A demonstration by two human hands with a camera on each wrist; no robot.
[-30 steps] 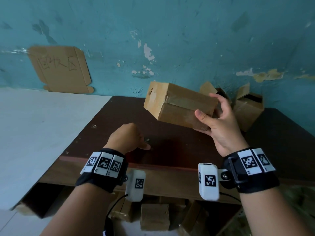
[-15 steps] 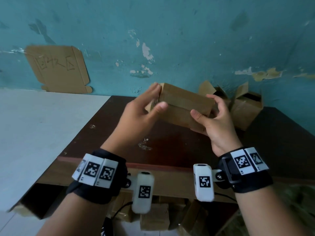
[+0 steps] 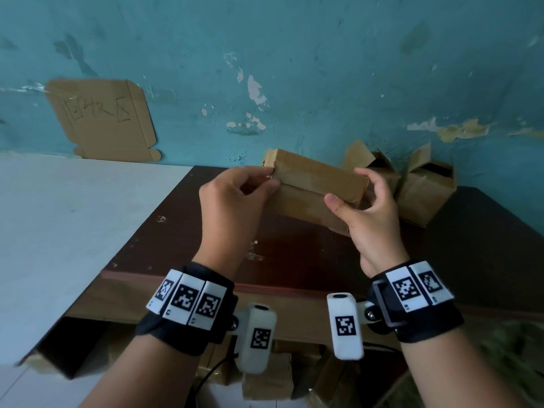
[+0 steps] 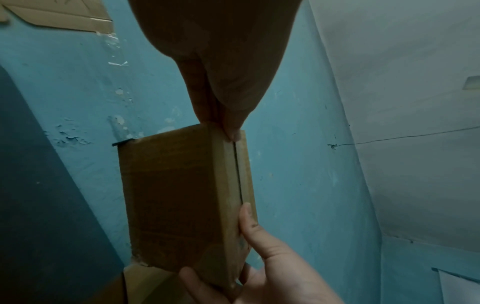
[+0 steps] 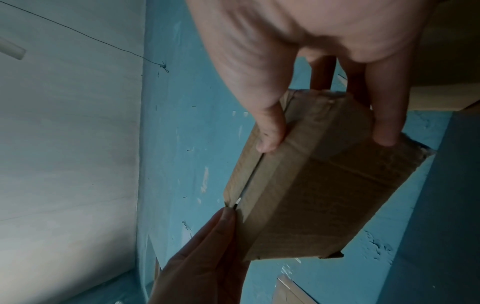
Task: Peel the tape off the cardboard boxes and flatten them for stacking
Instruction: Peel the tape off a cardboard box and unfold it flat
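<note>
A closed brown cardboard box (image 3: pixel 312 184) hangs in the air above the dark table (image 3: pixel 176 245), its taped seam facing me. My right hand (image 3: pixel 350 187) grips its right end, thumb on the seam face and fingers round the far side. My left hand (image 3: pixel 270 181) pinches the tape end at the seam's left end. In the left wrist view the pinching fingertips (image 4: pixel 228 127) meet at the corner of the box (image 4: pixel 176 195). The right wrist view has my thumb (image 5: pixel 270 133) on the box (image 5: pixel 324 185) and the left hand's fingertips (image 5: pixel 228 211) at the seam end.
Two open cardboard boxes (image 3: pixel 424 189) stand against the teal wall at the back right. A small tape scrap (image 3: pixel 253 254) lies on the table. A flat cardboard sign (image 3: pixel 103 119) is stuck on the wall. More boxes (image 3: pixel 265 378) sit under the table.
My left hand rose from the table to the box's left end and closed into a pinch at the seam. The box has levelled a little in my right hand.
</note>
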